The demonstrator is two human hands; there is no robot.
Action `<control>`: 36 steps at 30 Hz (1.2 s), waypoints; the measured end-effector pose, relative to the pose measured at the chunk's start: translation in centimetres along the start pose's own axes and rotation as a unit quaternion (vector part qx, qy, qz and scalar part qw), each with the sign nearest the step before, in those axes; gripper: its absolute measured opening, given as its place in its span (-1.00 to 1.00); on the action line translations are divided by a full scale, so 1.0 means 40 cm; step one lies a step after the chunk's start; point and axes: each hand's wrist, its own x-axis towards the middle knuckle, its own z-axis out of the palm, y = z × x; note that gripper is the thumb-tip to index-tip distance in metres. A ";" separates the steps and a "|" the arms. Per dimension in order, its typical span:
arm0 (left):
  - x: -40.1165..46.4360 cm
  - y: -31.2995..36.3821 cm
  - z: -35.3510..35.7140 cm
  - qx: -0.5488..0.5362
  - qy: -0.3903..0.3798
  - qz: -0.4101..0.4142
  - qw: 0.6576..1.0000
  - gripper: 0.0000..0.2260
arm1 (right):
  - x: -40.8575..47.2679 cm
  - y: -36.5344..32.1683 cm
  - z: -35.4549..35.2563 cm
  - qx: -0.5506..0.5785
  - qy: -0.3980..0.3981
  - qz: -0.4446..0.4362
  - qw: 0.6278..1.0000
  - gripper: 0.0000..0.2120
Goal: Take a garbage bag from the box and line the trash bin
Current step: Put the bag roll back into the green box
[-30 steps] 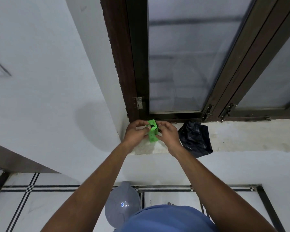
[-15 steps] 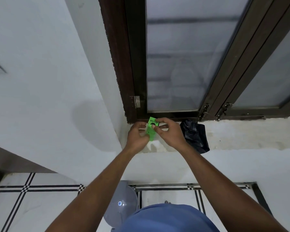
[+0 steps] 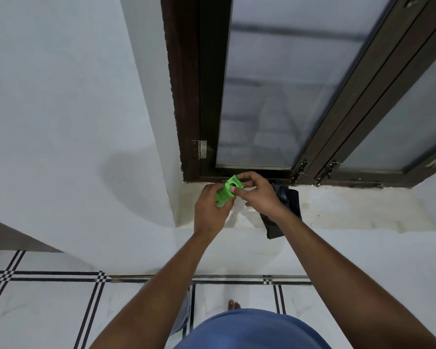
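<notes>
Both hands up at the window sill (image 3: 337, 210), near its left end by the wall corner. Green garbage bag box (image 3: 228, 191) is held above the sill, just in front of the dark window frame (image 3: 189, 96).

Left hand (image 3: 209, 212): grip wrapped round the lower body of the box, fingers curled on it from the left side. Right hand (image 3: 258, 193): thumb and forefinger pinched on the box's top flap, the one with black print; other fingers loosely curled above and behind it. Box is tilted, top end leaning right toward the frame.

Black garbage bag (image 3: 286, 205) lies crumpled on the sill just right of the hands, partly hidden under the right wrist; its lower corner hangs over the sill's front edge. Neither hand touches it.

Below: white tiled floor (image 3: 48, 311) with black line borders, grey rounded trash bin (image 3: 183, 313) mostly hidden behind the left forearm. Blue shirt at bottom edge, toes visible on the floor.
</notes>
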 end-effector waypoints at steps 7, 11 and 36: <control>0.003 -0.002 -0.015 -0.004 0.005 0.001 1.000 -0.61 | 0.023 -0.027 -0.016 0.001 -0.048 0.069 0.996 -0.60; 0.008 0.005 -0.027 -0.010 -0.002 -0.009 1.000 -0.67 | 0.029 -0.039 -0.017 -0.018 -0.058 0.074 0.995 -0.60; 0.020 0.002 -0.052 -0.022 -0.039 -0.068 0.997 -0.63 | 0.052 -0.040 0.008 -0.204 -0.063 -0.157 0.964 -0.71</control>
